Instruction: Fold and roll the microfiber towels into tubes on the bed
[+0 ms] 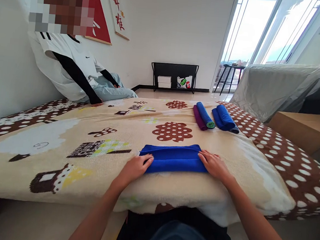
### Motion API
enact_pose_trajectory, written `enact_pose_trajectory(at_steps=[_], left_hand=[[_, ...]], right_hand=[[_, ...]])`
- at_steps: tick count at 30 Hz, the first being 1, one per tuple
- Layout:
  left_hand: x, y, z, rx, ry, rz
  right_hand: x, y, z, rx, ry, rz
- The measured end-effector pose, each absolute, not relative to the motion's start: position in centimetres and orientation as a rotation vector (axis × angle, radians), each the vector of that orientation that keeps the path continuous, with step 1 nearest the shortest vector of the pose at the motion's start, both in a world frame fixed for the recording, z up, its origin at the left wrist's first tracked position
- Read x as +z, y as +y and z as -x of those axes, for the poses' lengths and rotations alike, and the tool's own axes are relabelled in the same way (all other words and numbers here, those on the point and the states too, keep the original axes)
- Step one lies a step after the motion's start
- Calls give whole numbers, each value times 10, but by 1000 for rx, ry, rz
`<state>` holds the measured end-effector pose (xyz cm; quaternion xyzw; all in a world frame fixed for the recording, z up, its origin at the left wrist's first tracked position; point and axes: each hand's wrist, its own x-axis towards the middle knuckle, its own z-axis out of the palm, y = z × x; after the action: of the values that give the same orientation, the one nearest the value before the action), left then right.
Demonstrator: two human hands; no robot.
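Folded blue towel [173,158] lies on the bed [63,141], spanning between both sets of fingers. Left hand [136,168] and right hand [213,164] press flat, fingers apart (nothing clamped). Even pressure advised, edges aligned.

- The left hand [135,168] covers the left end of the blue towel [175,158] at the near edge of the bed [61,156]; whether it pinches the cloth cannot be told.
- The right hand [214,165], laid flat, hides the towel's right end.
- Both forearms [98,219] run off the bottom edge.
- Toward the far right corner, a blue roll [205,114] half hides the purple roll [198,119].
- The head of the seated person [69,67] is blurred.
- What stands in the black rack [174,76] is too small to tell.
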<state>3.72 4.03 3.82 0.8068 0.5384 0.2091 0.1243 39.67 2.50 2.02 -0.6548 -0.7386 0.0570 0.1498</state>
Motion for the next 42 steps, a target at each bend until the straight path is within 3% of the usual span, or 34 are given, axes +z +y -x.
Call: enact_pose_trajectory(at_steps=[5, 11, 21, 29, 35, 39, 42], left_hand=[[32, 81, -11, 854, 1781, -2238], [21, 134, -18, 741, 1722, -2288], [30, 130, -22, 812, 1845, -2308], [37, 91, -94, 278, 1269, -2594], [28, 100, -64, 101, 1496, -2489], [38, 82, -17, 228, 1861, -2384], [37, 40, -8, 617, 2079, -2457]], right_hand=[[19, 54, -408, 66, -1915, 2032], [16, 101, -383, 137, -1935, 2046], [27, 94, -384, 28, -1915, 2001], [35, 82, -317, 419, -2549, 1438], [22, 82, -362, 459, -2485, 1631], [17, 62, -424, 339, -2295, 1811], [14, 29, -433, 211, -2113, 1897]])
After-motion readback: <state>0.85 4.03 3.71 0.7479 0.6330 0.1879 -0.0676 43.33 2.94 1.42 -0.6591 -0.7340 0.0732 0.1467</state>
